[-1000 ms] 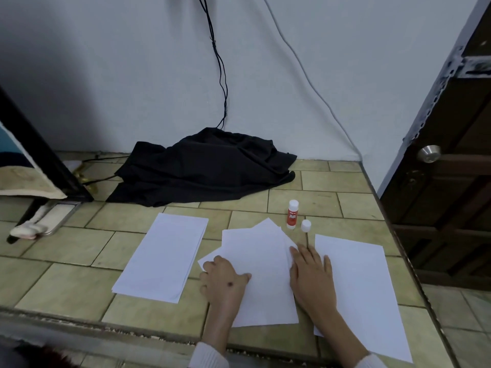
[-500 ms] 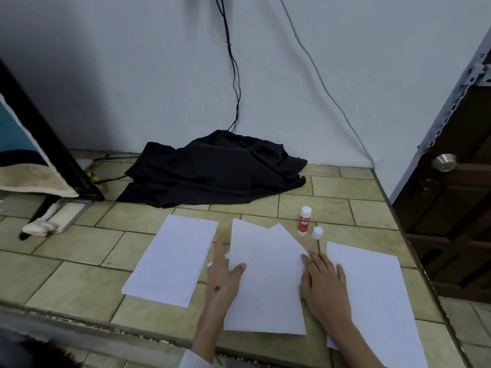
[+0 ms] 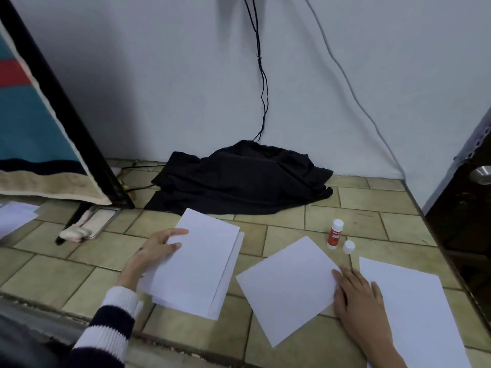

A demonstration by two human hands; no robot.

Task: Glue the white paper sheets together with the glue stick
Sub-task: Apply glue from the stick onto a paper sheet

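left hand (image 3: pixel 156 248) on paper stack (image 3: pixel 196 264)

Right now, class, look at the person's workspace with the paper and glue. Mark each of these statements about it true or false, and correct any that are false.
1. The glue stick stands upright with its cap off beside it. True.
2. The right hand is holding the glue stick. False: it rests flat at the edge of the middle sheet, and the glue stick stands untouched.
3. The left hand grips a sheet over the left stack. True.
4. The black cloth covers the middle sheet. False: it lies farther back, against the wall.
5. A further sheet lies to the right of the right hand. True.
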